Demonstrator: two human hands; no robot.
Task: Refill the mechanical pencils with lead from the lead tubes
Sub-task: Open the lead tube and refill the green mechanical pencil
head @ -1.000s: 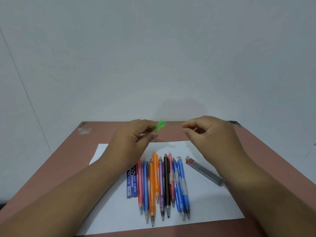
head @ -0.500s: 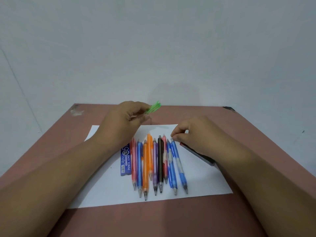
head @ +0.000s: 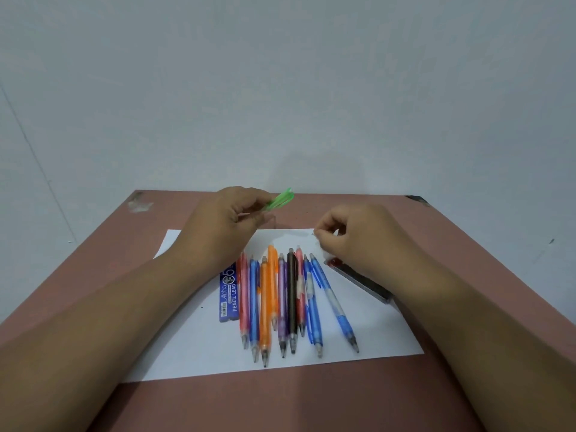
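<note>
My left hand (head: 229, 224) grips a green mechanical pencil (head: 280, 199) above the far edge of the white paper (head: 193, 347), with the pencil's end sticking out to the right. My right hand (head: 361, 238) hovers over the paper's far right part, its thumb and forefinger pinching a small pale piece (head: 314, 233) too small to identify. Just below it lies a dark grey lead tube (head: 361, 280) with a red end, partly under my wrist. Several coloured mechanical pencils (head: 291, 300) lie side by side on the paper. A blue lead pack (head: 229, 293) lies left of them.
The paper sits on a reddish-brown table (head: 311, 400) pushed against a pale wall (head: 280, 88). A scuffed patch (head: 140, 204) marks the table's far left corner. The table edges run close on both sides.
My right hand dropped from beside the green pencil to the lead tube's red end, then rose slightly with its fingers pinched. My left hand kept holding the green pencil. The view tilted down.
</note>
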